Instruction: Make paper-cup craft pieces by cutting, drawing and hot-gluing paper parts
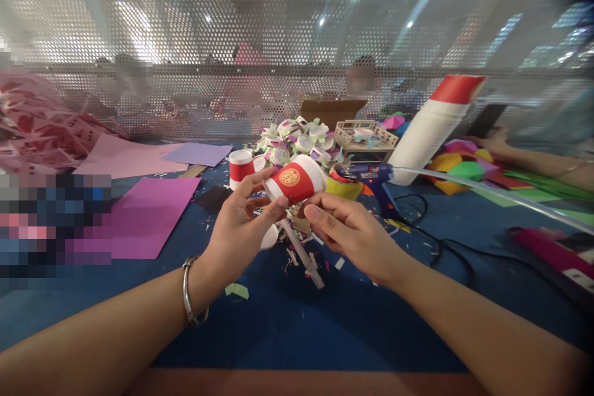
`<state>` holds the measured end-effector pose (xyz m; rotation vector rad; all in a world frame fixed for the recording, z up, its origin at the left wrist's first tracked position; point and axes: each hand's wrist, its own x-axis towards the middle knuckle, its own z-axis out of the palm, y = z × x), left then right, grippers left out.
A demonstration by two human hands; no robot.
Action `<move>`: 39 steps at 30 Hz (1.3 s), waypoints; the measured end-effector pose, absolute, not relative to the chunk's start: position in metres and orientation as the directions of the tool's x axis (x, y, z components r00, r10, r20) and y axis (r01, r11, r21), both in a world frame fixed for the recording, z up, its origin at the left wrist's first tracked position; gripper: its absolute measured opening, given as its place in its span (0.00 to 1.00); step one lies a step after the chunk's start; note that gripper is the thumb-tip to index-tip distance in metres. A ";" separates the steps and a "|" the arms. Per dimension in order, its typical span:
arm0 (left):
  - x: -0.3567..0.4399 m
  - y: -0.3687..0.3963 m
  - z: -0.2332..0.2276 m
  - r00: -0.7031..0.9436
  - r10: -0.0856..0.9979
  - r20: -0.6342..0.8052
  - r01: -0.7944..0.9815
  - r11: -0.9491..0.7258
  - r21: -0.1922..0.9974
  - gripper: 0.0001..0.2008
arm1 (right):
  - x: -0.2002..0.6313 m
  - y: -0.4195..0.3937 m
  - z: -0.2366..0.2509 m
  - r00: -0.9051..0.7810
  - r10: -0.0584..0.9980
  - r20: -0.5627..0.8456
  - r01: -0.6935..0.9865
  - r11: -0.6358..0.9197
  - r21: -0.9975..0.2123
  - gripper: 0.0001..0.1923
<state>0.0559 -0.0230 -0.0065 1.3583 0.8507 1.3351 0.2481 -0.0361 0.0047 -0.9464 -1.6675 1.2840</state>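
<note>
A small paper cup (297, 180), white with a red band and a gold round emblem, lies on its side in the air above the blue table (288, 322). My left hand (241, 229) grips it around its base, thumb on top. My right hand (346, 232) touches the cup's underside near the rim with thumb and fingertips. Below the hands lie a rolled paper stick (304, 257) and a white round lid (270, 237). A second red-and-white cup (241, 168) stands just behind my left hand.
A blue glue gun (374, 176) with a cable (440, 247) rests right of the cup. A tall stack of cups (434, 130) leans behind it. Pink and purple paper sheets (148, 210) lie left. Paper scraps and decorated lids (297, 142) pile up beyond. Another person's arm (533, 158) rests far right.
</note>
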 end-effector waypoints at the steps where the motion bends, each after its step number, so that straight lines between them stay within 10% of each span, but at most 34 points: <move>1: 0.056 -0.023 -0.006 0.126 0.959 0.254 -0.148 -0.235 0.961 0.27 | 0.248 -0.036 0.005 -0.389 0.909 0.151 0.079 0.196 -0.977 0.17; 39: 0.057 -0.024 -0.011 -0.010 0.854 0.520 0.121 -0.515 0.848 0.20 | 0.239 -0.048 0.008 -0.359 0.933 -0.035 -0.055 -0.058 -0.997 0.20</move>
